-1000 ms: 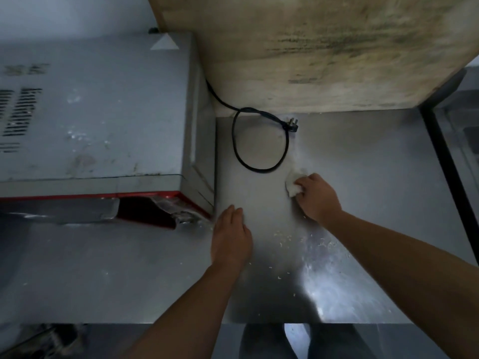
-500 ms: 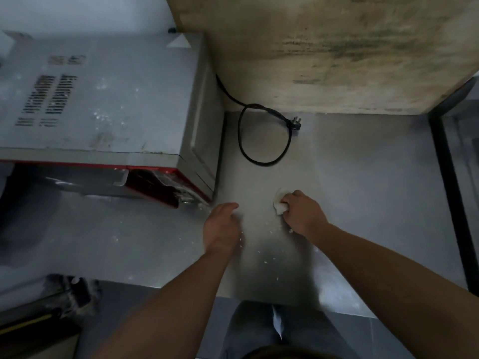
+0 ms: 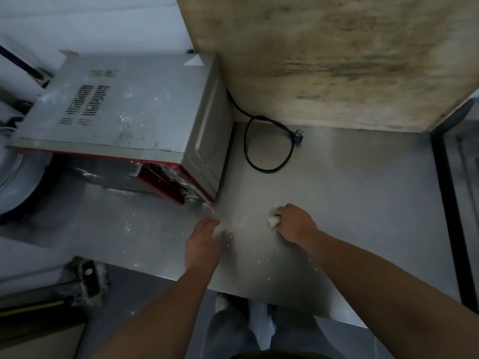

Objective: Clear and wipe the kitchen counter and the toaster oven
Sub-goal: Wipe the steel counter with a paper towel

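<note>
Steel counter (image 3: 363, 203) runs under both our hands, and we judge the wiping to be partway through. Our right hand (image 3: 294, 224) is curled round a small white cloth (image 3: 273, 219) and presses it on the counter near the front edge. Our left hand (image 3: 203, 240) rests on its edge just to the left, fingers bent inward like a scoop near the toaster oven's near right corner; we cannot tell if it holds anything. The two hands are apart, with a patch of pale dust between them.

White crumbs (image 3: 259, 260) lie scattered on the counter between our hands and its near edge, so this patch is not yet clean. The far right stretch looks bare and smooth, which we take as done or never dirty. The toaster oven (image 3: 134, 112) sits on the left half of the counter, its top speckled with white flecks; to us that part of the job looks untouched.

Its long axis runs left to right, slightly skewed, and its red front faces the near side. Its black cord (image 3: 269, 143) loops on the counter to its right, the plug (image 3: 298, 134) lying loose at the far end, pointing right.
</note>
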A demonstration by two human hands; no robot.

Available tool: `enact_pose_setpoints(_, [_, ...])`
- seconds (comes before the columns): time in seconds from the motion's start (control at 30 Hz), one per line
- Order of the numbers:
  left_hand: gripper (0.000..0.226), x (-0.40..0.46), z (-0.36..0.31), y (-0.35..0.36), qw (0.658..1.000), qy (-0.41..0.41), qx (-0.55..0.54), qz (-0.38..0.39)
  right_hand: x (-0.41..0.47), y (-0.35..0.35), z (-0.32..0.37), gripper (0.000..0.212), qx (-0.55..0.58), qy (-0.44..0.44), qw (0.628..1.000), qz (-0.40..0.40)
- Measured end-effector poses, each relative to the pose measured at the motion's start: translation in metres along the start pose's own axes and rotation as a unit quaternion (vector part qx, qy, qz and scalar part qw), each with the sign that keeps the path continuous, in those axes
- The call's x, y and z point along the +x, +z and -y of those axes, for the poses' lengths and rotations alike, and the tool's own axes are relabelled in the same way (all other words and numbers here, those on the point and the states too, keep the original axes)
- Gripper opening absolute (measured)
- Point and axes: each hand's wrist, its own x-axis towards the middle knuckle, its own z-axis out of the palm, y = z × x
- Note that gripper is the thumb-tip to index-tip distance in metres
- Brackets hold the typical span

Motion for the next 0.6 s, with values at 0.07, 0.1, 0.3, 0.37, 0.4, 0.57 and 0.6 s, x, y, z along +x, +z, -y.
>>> enact_pose_setpoints(0.07, [0.047,-0.001,0.004,-0.002,1.0,0.001,0.005,0.001,-0.003,0.0,0.003,0.034,-0.005,0.004,1.0,-0.013])
enact_pose_setpoints(0.1, [0.049,-0.001,0.007,-0.003,1.0,0.0,0.002,0.002,-0.003,0.0,0.007,0.034,-0.009,0.005,1.0,-0.023])
enact_pose_setpoints(0.3, [0.034,0.015,0.037,-0.023,0.999,-0.03,-0.012,0.007,0.0,0.0,0.063,0.032,-0.005,-0.035,0.993,-0.109])
enact_pose_setpoints(0.37, [0.037,0.023,0.053,-0.035,0.999,-0.046,-0.017,0.016,0.002,0.004,0.089,0.031,-0.01,-0.045,0.991,-0.123])
enact_pose_setpoints(0.4, [0.04,0.028,0.062,-0.041,0.998,-0.049,-0.023,0.022,0.002,0.008,0.103,0.031,-0.014,-0.048,0.99,-0.129])
enact_pose_setpoints(0.57, [0.052,0.05,0.124,-0.08,0.998,-0.024,-0.041,0.047,0.007,0.038,0.182,0.033,-0.034,-0.049,0.99,-0.129])
enact_pose_setpoints(0.6, [0.053,0.054,0.14,-0.09,0.998,-0.019,-0.045,0.048,0.008,0.045,0.2,0.032,-0.036,-0.046,0.989,-0.134])
